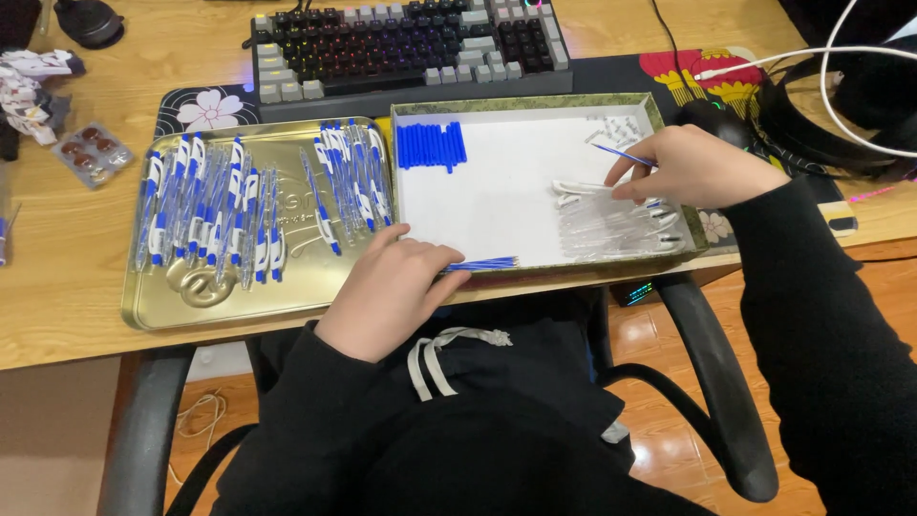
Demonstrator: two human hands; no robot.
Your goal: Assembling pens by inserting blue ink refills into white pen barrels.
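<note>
I am watching from the head camera, looking down at a wooden desk (57, 277).

Left hand (392, 287): I am seeing it lying knuckles-up at the near rim of the white-lined box (497, 205), fingers curled narrow, pinching a small bundle of blue refills (482, 263) that is pointing right along the box floor. How many are in the bundle I cannot tell; they are overlapping.

Right hand (693, 164): it is hovering over the right side of the box, fingers drawn in, holding one thin blue refill (621, 154) between thumb and fingertips, its tip slanting up-left. The lower fingers are touching the heap of clear pen barrels (616, 225) with white clips. The barrels are piled and see-through, so I am not getting a count.

Also in the box: a neat row of blue caps or tubes (430, 145) in the far left corner, packed tight, too close for counting, and a scatter of small springs (616, 129) in the far right corner.

Left of the box, one gold tin lid (220, 296) is carrying assembled blue-and-white pens (215, 210) in two loose groups, well over a dozen in all.

One keyboard (411, 43) is sitting beyond both trays. One white cable (793, 53) is running at the far right.
</note>
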